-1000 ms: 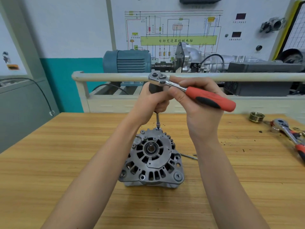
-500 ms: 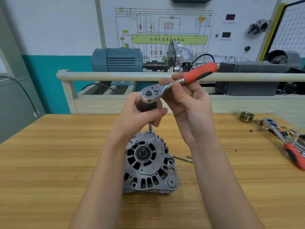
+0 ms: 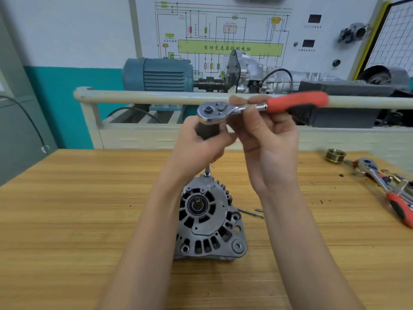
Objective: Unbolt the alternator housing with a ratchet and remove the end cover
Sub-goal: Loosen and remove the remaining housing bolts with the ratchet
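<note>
A grey alternator (image 3: 209, 222) stands on the wooden table (image 3: 67, 220) with its slotted end cover facing up. A thin extension bar (image 3: 207, 170) rises from a bolt at the cover's far edge. My left hand (image 3: 201, 148) grips the dark driver handle (image 3: 209, 130) on top of that bar. The ratchet (image 3: 257, 106), with chrome head and red handle, sits on the handle's top and points right. My right hand (image 3: 266, 135) pinches the ratchet's chrome neck just right of the head.
A second red-handled ratchet (image 3: 388, 189) and a brass pulley (image 3: 335, 155) lie at the table's right. Two loose long bolts (image 3: 250, 212) lie right of the alternator. Behind the table run a cream rail (image 3: 145, 96), a blue motor (image 3: 158, 73) and a wiring panel.
The ratchet handle has swung from pointing right and down, up past the rail, and now lies level to the right. My left hand stays on the driver handle.
</note>
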The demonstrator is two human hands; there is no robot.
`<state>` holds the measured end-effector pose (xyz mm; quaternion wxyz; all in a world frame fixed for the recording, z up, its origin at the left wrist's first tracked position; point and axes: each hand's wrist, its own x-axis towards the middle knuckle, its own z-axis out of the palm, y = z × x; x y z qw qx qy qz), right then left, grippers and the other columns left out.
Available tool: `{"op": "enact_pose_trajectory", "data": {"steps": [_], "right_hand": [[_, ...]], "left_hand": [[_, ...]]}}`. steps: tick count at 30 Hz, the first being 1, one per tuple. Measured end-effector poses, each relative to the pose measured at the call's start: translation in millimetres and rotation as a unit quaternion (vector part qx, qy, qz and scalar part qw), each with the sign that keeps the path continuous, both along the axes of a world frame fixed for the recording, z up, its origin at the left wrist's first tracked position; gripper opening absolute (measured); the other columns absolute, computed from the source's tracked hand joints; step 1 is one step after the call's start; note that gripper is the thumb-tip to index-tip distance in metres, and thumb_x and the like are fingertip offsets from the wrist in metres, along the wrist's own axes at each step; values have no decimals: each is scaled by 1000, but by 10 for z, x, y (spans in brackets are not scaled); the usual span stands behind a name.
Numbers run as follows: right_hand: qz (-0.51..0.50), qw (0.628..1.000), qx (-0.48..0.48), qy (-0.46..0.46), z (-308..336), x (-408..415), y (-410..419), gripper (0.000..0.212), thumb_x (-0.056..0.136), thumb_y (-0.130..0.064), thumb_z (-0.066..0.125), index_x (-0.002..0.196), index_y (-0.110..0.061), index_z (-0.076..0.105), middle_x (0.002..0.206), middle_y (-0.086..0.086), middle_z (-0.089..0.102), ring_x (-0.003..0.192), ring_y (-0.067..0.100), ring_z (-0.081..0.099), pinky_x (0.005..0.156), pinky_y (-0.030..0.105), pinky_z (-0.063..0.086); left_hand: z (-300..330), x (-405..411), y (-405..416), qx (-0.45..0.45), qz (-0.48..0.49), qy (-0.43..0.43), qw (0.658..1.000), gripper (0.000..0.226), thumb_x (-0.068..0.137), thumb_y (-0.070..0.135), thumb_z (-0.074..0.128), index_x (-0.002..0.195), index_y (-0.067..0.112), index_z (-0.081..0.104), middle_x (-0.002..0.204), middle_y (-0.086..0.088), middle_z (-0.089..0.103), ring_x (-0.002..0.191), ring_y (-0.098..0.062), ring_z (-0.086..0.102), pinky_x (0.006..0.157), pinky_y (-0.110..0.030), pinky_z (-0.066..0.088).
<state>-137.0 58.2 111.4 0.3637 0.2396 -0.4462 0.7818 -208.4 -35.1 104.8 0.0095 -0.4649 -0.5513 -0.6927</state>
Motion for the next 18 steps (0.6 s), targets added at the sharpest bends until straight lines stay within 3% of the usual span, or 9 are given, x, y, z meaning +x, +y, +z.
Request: {"op": "enact_pose_trajectory", "data": {"steps": [2,5,8,12,15,18], "right_hand": [[63,996,-45,-46,5,-4,28,15,76,-13,61,88,-6,65,83,3,74,77,14,69,71,25,55],[79,994,-40,-60,25,29,82,11,75,-10,61,83,-8,69,83,5,74,76,16,70,71,26,56],[-6,998,53,14,15,58,130,16,69,1,73,81,-8,67,86,7,74,83,20,71,79,31,54],[-133,957,219,133,-16,63,156,20,67,11,72,85,8,64,95,7,70,92,22,70,83,34,54],[-133,971,166,108,-12,51,133,20,70,8,72,83,-5,66,90,1,73,91,21,71,82,31,53],[-26,999,31,12,6,23,77,12,76,-4,66,87,-7,66,86,3,74,85,17,70,79,28,54]], "left_hand": [[-8,16,13,-22,-6,28,999,29,71,12,66,51,24,49,44,7,40,39,-14,33,43,-25,27],[-2,21,19,-24,1,35,999,23,71,17,67,54,16,51,42,8,41,37,-14,34,44,-23,31],[11,2,52,16,44,-22,999,29,74,7,60,52,25,52,43,11,39,37,-9,32,41,-19,29],[28,54,96,53,90,-58,993,22,70,2,52,56,19,51,44,9,36,39,-7,29,40,-18,26],[24,80,104,28,118,-44,992,15,72,8,56,59,12,48,45,8,37,42,-12,32,43,-21,27],[21,43,52,-9,98,11,995,27,72,9,62,51,17,47,43,6,42,41,-18,38,45,-24,33]]}}
